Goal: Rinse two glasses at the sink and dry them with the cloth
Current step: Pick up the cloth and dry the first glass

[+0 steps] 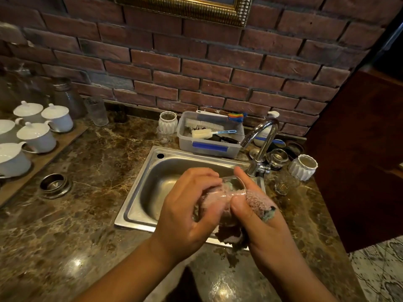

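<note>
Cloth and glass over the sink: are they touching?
Touching. The head view shows the pink cloth wrapped round the glass and pressed against it.

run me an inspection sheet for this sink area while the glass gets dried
surface: brown marble counter, glossy and apparently wet near the front edge; steel sink, no stream seen at the tap
job's things: clear glass held over the sink, pink cloth pushed into it; second glass stands on the counter right of the tap
clutter: plastic tub of brushes behind the sink; white lidded cups at left; white ribbed pot at right
grips: left hand holds the glass; right hand holds the cloth
cables: nothing seen
surroundings: brick wall, gilt frame above
</note>
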